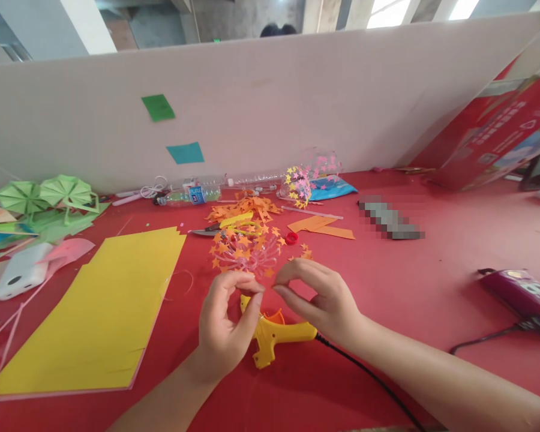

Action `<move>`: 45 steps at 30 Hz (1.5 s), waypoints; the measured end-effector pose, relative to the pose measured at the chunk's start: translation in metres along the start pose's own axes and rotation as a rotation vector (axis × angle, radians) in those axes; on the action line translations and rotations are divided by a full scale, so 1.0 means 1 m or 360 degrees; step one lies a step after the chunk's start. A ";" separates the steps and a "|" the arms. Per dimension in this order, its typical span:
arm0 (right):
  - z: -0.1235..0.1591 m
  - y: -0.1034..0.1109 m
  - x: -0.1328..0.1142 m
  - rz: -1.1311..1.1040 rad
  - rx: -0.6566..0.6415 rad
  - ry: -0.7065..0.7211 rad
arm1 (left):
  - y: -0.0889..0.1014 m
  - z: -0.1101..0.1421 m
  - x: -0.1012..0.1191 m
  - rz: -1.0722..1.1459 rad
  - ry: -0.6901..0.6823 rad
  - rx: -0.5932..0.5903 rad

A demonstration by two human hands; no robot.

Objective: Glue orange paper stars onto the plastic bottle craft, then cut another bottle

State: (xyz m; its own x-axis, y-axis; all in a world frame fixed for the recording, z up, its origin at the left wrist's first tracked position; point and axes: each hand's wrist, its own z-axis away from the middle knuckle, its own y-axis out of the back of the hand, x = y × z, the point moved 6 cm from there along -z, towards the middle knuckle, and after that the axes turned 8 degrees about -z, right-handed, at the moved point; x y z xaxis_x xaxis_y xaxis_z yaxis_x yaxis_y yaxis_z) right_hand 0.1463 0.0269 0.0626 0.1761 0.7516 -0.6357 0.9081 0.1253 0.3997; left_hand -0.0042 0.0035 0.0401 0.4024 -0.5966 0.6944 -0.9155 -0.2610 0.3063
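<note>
My left hand (pixel 229 318) and my right hand (pixel 321 297) face each other above a yellow glue gun (pixel 290 332). Thumb and forefinger are pinched together on both; whatever they hold, if anything, is too small to make out. A narrow gap separates the two pinches. Beneath them the glue gun lies on its side, with an orange trigger (pixel 276 317) and a black cord (pixel 369 369) running toward the lower right. Just beyond my fingertips stands a clear, looped plastic piece (pixel 256 258) tipped with orange paper stars (pixel 243 240).
Yellow paper sheets (pixel 90 312) cover the left of the red table (pixel 400 288). Behind lie orange paper scraps (pixel 247 209), a cutter (pixel 236 220), a red ring (pixel 291 238) and plastic bottles (pixel 211 191). A purple corded device (pixel 522 297) sits right; a pale partition (pixel 270 108) rises behind.
</note>
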 end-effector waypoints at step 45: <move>0.004 -0.015 -0.016 0.0654 -0.0207 0.0477 | 0.003 0.000 -0.001 -0.0154 0.0003 -0.0185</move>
State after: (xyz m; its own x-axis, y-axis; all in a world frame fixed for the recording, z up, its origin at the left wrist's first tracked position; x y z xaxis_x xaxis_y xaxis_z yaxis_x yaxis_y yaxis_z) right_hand 0.1315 0.0109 0.0643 0.3739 0.9057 -0.2000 0.7288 -0.1535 0.6673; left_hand -0.0074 0.0037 0.0407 0.4890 -0.5714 0.6591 -0.8660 -0.2275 0.4452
